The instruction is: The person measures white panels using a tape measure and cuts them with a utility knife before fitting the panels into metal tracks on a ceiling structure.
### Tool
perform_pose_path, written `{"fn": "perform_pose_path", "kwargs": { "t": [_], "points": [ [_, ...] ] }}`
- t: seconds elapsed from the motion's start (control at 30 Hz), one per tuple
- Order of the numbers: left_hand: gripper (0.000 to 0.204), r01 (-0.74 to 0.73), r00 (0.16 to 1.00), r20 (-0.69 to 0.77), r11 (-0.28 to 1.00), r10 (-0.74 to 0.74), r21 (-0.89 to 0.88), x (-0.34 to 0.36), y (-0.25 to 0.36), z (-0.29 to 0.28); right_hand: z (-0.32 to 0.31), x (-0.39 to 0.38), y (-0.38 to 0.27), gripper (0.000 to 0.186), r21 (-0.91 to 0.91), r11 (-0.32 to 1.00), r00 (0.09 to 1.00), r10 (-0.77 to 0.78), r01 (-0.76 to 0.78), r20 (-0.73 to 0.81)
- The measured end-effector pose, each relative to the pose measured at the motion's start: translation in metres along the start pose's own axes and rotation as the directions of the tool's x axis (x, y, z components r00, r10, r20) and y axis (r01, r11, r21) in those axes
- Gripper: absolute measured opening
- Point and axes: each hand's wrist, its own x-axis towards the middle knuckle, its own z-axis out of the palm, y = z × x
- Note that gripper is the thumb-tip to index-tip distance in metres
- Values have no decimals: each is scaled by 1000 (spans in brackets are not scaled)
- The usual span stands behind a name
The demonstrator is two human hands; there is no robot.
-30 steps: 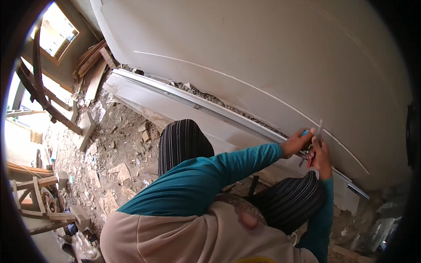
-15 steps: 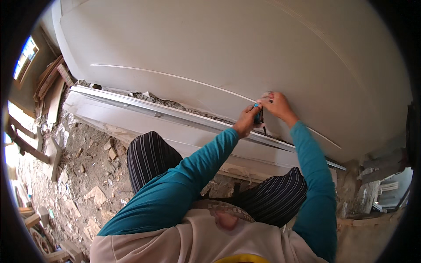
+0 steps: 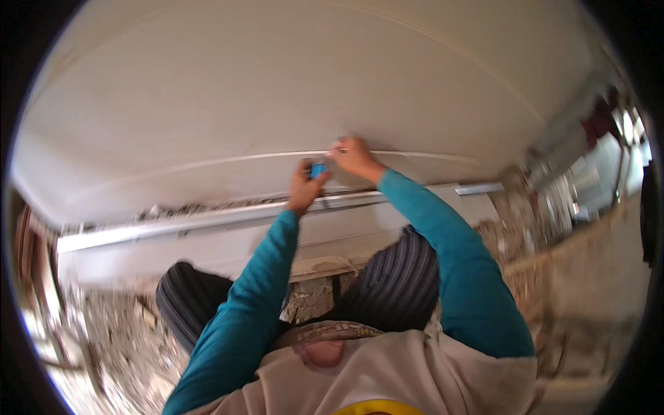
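My left hand (image 3: 303, 188) is closed around a small blue block-shaped tool (image 3: 318, 170) that looks like a tape measure; blur hides its details. Just right of it, my right hand (image 3: 355, 159) has its fingertips pinched together against a large pale panel (image 3: 235, 83). Whatever those fingers hold is too small and smeared to make out. Along the panel's lower part runs a thin white line (image 3: 249, 158), either a strip or a groove, passing by both hands. Below the hands lies a long silvery metal rail (image 3: 228, 211).
On the near side of the rail lies a long whitish board (image 3: 138, 263), close to my knees. Broken rubble (image 3: 124, 332) covers the ground at left. Wooden pieces (image 3: 34, 256) stand at the far left edge, and blurred clutter (image 3: 560, 200) is at the right.
My view has swung to the right, so the panel, rail and both hands appear further left. The left hand still grips the blue tool, and the right hand stays close beside it.
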Motion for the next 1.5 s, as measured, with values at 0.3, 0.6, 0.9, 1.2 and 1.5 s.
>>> {"fn": "perform_pose_path", "kwargs": {
  "t": [0.3, 0.6, 0.9, 1.2, 1.5],
  "points": [
    [36, -157, 787, -254, 581, 562, 799, 4, -2, -93, -3, -30, -22, 22, -463, 886, 990, 61, 4, 127],
    [64, 106, 818, 44, -226, 573, 968, -13, 91, -166, 27, 3, -7, 25, -307, 951, 979, 79, -18, 190],
    [44, 55, 991, 1, -402, 136, 914, -59, 161, -231, -7, -42, 21, 35, -414, 910, 990, 73, -16, 122],
    [47, 125, 976, -42, -394, 213, 910, -52, 172, -285, -13, -34, 85, 47, -400, 914, 991, 110, -71, 76],
    [63, 189, 952, -132, -194, 275, 963, -71, 172, -288, -9, -47, 96, 44, -404, 913, 997, 74, -55, 30]
  ]
}}
